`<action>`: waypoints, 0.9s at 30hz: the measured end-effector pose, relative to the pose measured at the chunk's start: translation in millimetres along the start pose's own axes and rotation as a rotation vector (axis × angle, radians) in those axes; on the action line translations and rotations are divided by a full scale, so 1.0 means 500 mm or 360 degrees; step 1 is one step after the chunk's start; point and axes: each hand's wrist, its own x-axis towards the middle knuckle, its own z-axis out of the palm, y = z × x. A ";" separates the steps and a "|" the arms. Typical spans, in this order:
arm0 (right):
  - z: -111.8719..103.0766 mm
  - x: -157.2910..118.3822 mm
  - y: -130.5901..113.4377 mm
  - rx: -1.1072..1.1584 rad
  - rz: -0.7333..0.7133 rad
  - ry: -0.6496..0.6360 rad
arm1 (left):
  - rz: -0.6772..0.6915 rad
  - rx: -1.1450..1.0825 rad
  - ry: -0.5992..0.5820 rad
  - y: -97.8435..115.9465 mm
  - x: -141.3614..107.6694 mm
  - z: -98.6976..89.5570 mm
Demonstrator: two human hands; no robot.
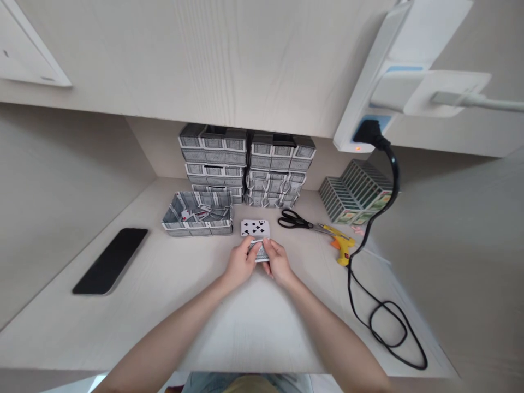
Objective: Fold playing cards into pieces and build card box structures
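Note:
Between my two hands is a playing card [261, 253] with its grey patterned back up; whether it is one card or several I cannot tell. My left hand [240, 262] pinches it at the left side, thumb on top. On the opposite side my right hand [278, 262] grips it, thumb near the far edge and fingers underneath. Just beyond lies a face-up seven of spades [254, 227] on the desk. To the left of that card stands an open box made of cards [198, 231], with loose card pieces inside.
Stacked card-made boxes [276, 162] stand at the back. Black scissors [295, 220] and a yellow glue gun [343, 245] lie to the right, its black cord looping over the desk. Packed card decks [356, 191] stand behind. A phone [111, 261] lies left; a power strip [380, 76] hangs above.

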 end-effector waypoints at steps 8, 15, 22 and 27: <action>-0.007 -0.003 0.007 -0.0307 -0.0145 -0.0018 | -0.0113 -0.0420 -0.0005 -0.012 0.009 0.003; -0.012 -0.002 0.009 -0.0524 -0.0170 0.0021 | -0.0135 -0.0322 0.0045 -0.011 0.007 0.001; -0.005 -0.004 0.010 -0.0392 -0.0087 0.0020 | -0.0170 -0.0173 0.0092 -0.007 0.012 0.004; 0.005 -0.005 0.020 -0.0346 -0.0118 0.0128 | 0.0049 0.0210 0.0179 -0.012 0.025 -0.009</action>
